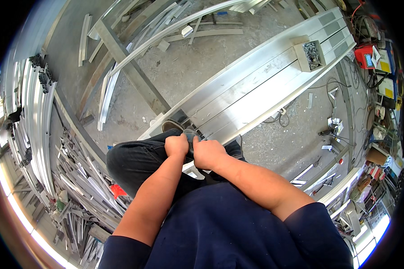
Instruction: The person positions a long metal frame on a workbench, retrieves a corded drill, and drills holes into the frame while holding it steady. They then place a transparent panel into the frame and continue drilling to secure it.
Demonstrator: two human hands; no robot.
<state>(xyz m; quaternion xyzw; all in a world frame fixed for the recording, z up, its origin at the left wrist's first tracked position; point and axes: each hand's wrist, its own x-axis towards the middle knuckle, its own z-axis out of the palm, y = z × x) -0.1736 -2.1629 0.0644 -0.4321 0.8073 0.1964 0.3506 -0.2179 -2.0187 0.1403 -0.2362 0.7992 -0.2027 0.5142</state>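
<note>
A dark grey shoe (191, 133) is on my raised foot, at the near end of the long metal bench. My left hand (177, 145) is closed at the shoe's left side, thumb toward it. Closed against its right side, my right hand (209, 154) grips the shoe near its opening. The fingertips of both hands are partly hidden, so laces cannot be made out. Just beyond and left of my hands shows a second shoe (171, 124), partly covered by my dark trouser leg (134, 159).
A silvery metal bench (242, 85) runs away to the upper right, bearing an open box of screws (303, 56). Long metal profiles (38, 130) and offcuts (83, 179) are heaped at the left. A red machine (364, 56) stands at the right; cables (334, 96) lie on the floor.
</note>
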